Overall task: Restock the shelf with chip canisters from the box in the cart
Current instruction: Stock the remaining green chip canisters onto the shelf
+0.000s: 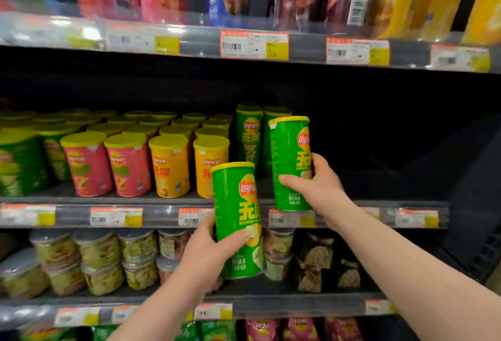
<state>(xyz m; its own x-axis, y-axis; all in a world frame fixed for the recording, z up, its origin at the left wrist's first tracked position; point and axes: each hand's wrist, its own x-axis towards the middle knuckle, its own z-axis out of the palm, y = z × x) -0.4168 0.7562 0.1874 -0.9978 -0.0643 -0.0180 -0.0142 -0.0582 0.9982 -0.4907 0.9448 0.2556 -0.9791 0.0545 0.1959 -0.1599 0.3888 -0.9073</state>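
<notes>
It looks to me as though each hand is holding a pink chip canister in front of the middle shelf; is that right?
Not quite: both are green, not pink. The head view shows the left hand gripping the lower green canister and the right hand gripping the upper green canister, both in front of the middle shelf.

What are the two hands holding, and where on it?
Left hand grips the nearer green canister round its lower half; right hand grips the farther green canister round its middle.
</notes>
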